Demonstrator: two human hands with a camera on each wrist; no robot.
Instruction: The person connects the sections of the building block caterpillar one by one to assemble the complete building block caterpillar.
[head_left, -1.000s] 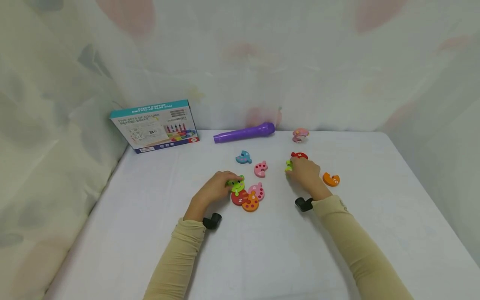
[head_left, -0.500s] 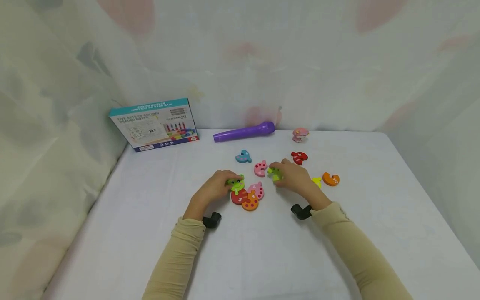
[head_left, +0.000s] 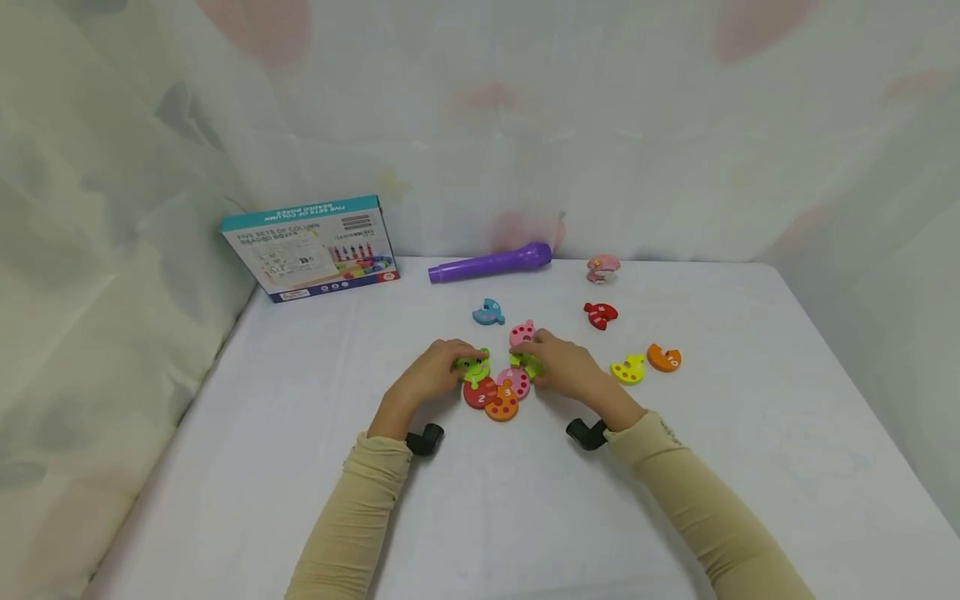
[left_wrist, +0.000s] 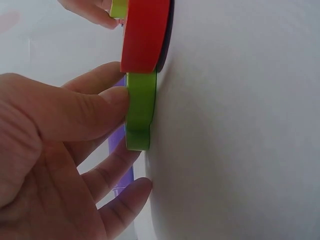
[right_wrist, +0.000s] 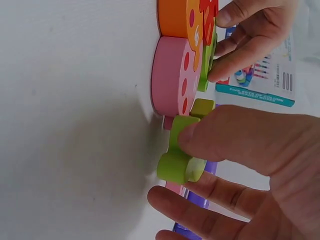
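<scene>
My left hand (head_left: 431,375) pinches the green frog-faced puzzle piece (head_left: 476,369) between thumb and fingers. Joined below it, in a curved row, lie a red piece (head_left: 480,395) marked 2, an orange piece (head_left: 502,405) marked 3 and a pink spotted piece (head_left: 515,383). My right hand (head_left: 573,372) holds a light green puzzle piece (right_wrist: 175,167) by thumb and fingertips, right beside that pink piece. In the right wrist view the green piece is tilted on the near side of the row; whether the two interlock, I cannot tell. Another pink piece (head_left: 521,332) lies just behind the right fingertips.
Loose pieces lie around: blue (head_left: 489,312), red (head_left: 601,315), yellow (head_left: 628,369) and orange (head_left: 664,358). Along the back are a purple toy microphone (head_left: 490,264), a small pink figure (head_left: 602,268) and a leaning cardboard box (head_left: 311,250). Cloth hangs behind the table.
My right hand has carried the light green piece leftward from near the red loose piece to the pink end of the row, uncovering the yellow piece. The left hand stays in place.
</scene>
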